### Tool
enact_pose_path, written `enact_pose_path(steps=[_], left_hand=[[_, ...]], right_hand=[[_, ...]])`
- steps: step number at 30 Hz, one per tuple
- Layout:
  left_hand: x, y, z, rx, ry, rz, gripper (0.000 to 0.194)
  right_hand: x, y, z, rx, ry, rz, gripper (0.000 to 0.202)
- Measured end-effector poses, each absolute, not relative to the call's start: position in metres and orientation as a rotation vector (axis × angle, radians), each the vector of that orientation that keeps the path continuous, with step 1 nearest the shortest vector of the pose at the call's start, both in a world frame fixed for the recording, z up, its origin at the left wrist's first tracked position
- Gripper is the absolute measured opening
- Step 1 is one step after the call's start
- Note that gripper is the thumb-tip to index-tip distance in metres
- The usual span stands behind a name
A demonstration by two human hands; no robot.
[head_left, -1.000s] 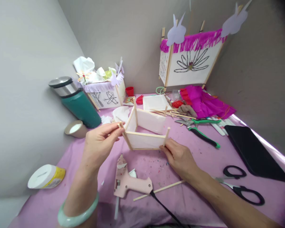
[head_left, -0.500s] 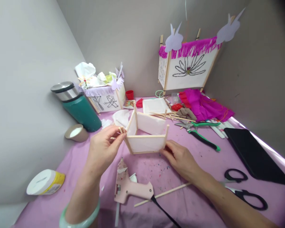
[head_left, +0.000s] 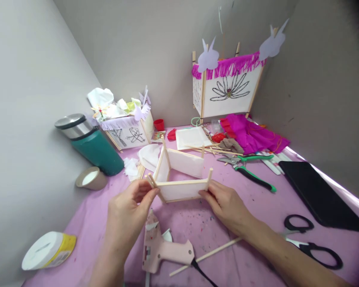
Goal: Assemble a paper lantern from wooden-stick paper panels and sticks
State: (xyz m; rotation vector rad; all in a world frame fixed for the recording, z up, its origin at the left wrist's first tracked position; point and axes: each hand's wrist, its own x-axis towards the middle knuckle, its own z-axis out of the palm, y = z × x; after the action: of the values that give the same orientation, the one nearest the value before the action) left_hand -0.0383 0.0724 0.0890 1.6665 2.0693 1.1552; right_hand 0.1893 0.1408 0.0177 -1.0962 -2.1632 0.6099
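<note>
Left of the stick frame, a green bottle leans on the wall. The left hand has its grip pinched nearly closed on the frame's near-left posts. Nearer the person than the frame, a glue gun lies on the surface. The frame stands roughly upright between the hands; the step looks like steadying it. The right hand pinches its near-right corner, grip nearly closed. Shears lie right of it. Any move calls for light, even pressure from both hands.
</note>
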Motion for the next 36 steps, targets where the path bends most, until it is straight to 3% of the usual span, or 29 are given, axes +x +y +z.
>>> enact_pose_path(steps=[11,15,26,36], left_hand=[[-0.021,0.072,0.087,1.578,2.437,1.011,0.025],[-0.021,0.071,0.089,1.749,2.499,0.747,0.020],[-0.005,0.075,0.086,1.899,2.705,0.358,0.037],[-0.009,0.079,0.087,1.901,2.686,0.324,0.038]], right_hand=[[0.189,0.144,0.014,-1.067,-2.185,0.581,0.019],[0.189,0.145,0.012,-1.055,-2.196,0.559,0.021],[0.186,0.146,0.012,-1.057,-2.229,0.478,0.022],[0.186,0.150,0.017,-1.050,-2.253,0.530,0.021]])
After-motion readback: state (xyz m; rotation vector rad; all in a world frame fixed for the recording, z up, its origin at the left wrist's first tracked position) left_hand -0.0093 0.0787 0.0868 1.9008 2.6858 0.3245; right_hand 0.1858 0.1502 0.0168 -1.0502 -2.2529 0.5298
